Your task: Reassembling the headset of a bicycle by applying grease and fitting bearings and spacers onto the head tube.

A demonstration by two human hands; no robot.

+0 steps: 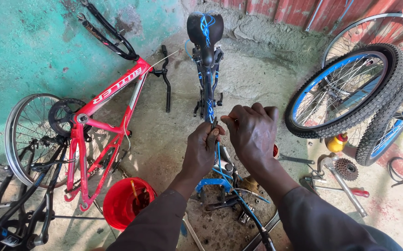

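A blue and black bicycle frame stands upside down in front of me, its black saddle resting on the concrete floor. My left hand and my right hand are closed together over the frame near its middle. Between the fingertips of both hands a small dark part and a thin cable are pinched. Blue cable housing runs down below my left hand toward the blue fork.
A red bicycle frame lies at the left beside a bare wheel rim. A red bucket sits near my left arm. Blue-rimmed knobby wheels lean at the right. A yellow oil bottle, a sprocket cassette and hand tools lie on the floor.
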